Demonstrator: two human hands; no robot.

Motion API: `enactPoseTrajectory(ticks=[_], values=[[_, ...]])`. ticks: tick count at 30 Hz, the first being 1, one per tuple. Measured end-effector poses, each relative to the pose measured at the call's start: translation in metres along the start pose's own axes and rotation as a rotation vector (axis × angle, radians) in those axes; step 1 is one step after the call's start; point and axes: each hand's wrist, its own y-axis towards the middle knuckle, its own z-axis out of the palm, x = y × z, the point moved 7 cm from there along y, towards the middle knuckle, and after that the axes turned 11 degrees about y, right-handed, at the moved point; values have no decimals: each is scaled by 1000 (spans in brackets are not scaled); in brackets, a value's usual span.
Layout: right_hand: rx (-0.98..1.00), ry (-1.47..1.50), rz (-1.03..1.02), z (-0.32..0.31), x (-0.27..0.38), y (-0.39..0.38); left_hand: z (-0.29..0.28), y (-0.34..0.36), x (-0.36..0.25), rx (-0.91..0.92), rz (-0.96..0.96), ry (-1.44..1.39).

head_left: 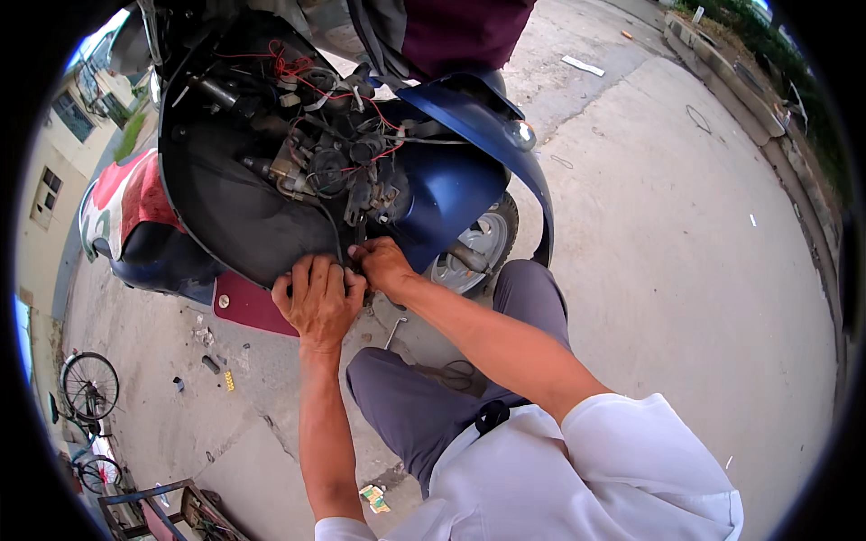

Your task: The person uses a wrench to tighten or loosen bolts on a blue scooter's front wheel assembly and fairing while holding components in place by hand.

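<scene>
My left forearm [327,424] runs nearly straight away from me to a level wrist, and my left hand [316,302] is back up, its fingers bent at the knuckles with their tips curled down out of sight and the thumb on the right side. My right forearm [478,332] slants across from the right, elbow bent, bringing my right hand [382,265] in just beside and slightly beyond the left, its fingers drawn in and their tips pointing left. I cannot tell whether the hands touch, and both wrists are bare.
</scene>
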Motion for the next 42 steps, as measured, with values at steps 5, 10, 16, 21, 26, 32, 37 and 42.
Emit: enactPoseTrajectory(ticks=[5,10,16,21,26,32,37,42], values=[[-20,-45,-16,0,0,2,0,5,-5,5,28,54],[-10,-100,-68,5,-1,8,1,6,-5,-8,16,64],[11,-246,-17,13,5,5,-2,2,5,24,9,69],[-180,-357,-261,3,10,6,-4,7,-2,0,7,-16],[-34,-389,-106,7,4,18,-4,5,-1,-15,8,-12],[-65,-435,-120,13,-1,36,-3,7,-4,-52,10,-26],[34,-503,-212,8,17,1,-3,3,2,-40,10,-12],[113,-424,-110,-26,34,-26,-1,2,0,-24,-2,-10]])
